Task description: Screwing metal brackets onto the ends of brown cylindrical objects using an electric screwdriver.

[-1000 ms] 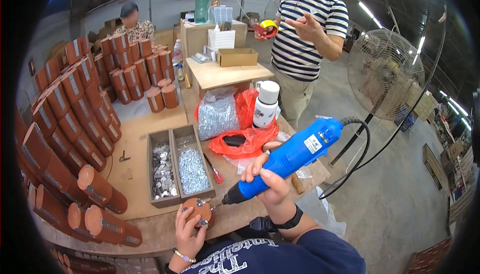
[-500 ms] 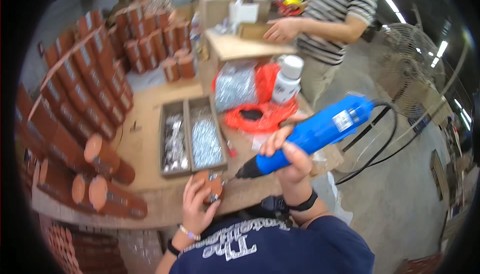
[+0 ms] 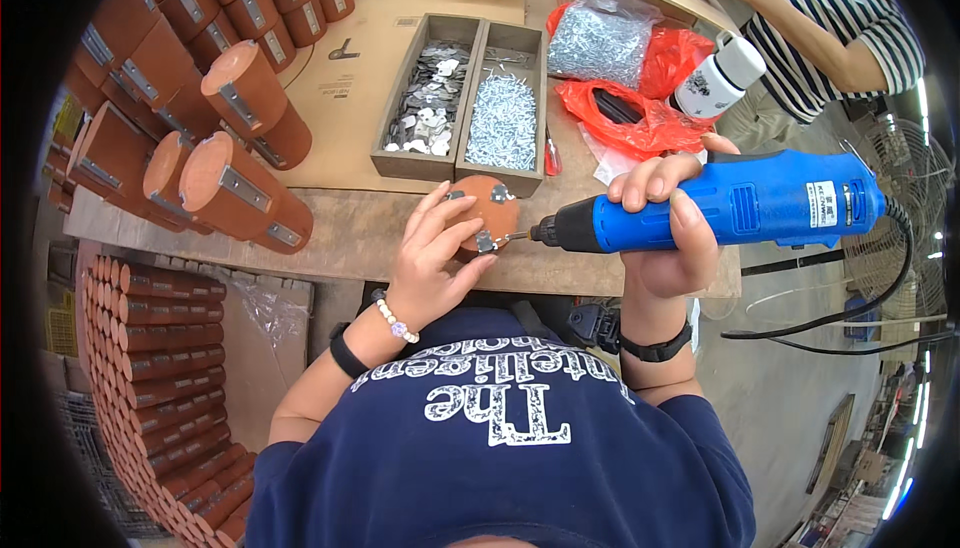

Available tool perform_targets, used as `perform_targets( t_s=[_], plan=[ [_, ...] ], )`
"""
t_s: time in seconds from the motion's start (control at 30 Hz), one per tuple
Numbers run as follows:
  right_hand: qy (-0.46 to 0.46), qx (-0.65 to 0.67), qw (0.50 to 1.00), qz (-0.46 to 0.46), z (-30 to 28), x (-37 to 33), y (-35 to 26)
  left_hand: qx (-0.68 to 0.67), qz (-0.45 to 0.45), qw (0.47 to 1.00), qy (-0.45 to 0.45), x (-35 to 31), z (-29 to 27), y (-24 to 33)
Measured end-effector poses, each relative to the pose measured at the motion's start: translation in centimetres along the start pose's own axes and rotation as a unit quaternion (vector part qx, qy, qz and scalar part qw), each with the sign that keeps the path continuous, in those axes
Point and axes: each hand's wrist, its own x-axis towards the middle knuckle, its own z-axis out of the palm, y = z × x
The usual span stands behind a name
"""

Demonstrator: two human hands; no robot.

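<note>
My left hand [image 3: 428, 253] steadies a round reddish-brown piece [image 3: 492, 210] at the table's near edge, fingers curled over its left side. Small metal plates sit around that piece's rim. In my right hand [image 3: 668, 223] is a blue electric screwdriver [image 3: 760, 198], lying nearly level with its black nose to the left. Its thin bit reaches the lower metal plate [image 3: 486, 242], near my left thumb; whether a screw sits under the tip is too small to tell. Beyond the piece stands a two-part wooden tray [image 3: 463, 170], with flat metal plates [image 3: 428, 108] on the left and screws [image 3: 502, 120] on the right.
Reddish-brown cylinders [image 3: 240, 188] with metal strips stand stacked at left; more stacks [image 3: 170, 348] lie below the table. At right are a bag of screws [image 3: 605, 38], red plastic bags [image 3: 640, 123] and a white bottle [image 3: 720, 78]. A person in stripes [image 3: 835, 33] works beyond. The screwdriver's black cable [image 3: 905, 248] hangs right.
My view has tilted down, so the table contents appear higher. The screwdriver has swung from a slant to nearly level, still pointing at the round piece, which my left hand keeps holding.
</note>
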Motion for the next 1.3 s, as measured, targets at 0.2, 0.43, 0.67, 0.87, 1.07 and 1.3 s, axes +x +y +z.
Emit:
perform_targets(
  t_s=[0.2,0.43,0.67,0.87,1.07,1.3],
  plan=[
    [-0.009,-0.008,1.0,0.02,0.8,-0.3,0.4,-0.001,0.012,1.0,0.017,-0.4,0.1,0.2],
    [-0.023,-0.021,0.999,0.02,0.7,-0.2,0.9,-0.022,0.0,1.0,0.007,0.2,0.0,0.3],
    [-0.034,-0.061,0.997,0.013,1.2,-0.2,1.1,-0.025,-0.014,1.0,0.001,0.1,0.1,0.2],
    [-0.025,-0.128,0.991,0.039,2.1,-0.1,1.1,-0.024,-0.009,1.0,0.004,0.0,0.3,0.2],
    [-0.032,-0.129,0.989,0.058,2.4,-0.2,1.4,-0.03,-0.009,0.999,0.008,-0.1,0.4,0.1],
    [-0.097,-0.159,0.981,0.047,2.5,0.2,1.9,-0.036,-0.008,0.999,0.012,-0.3,0.4,-0.2]
  ],
)
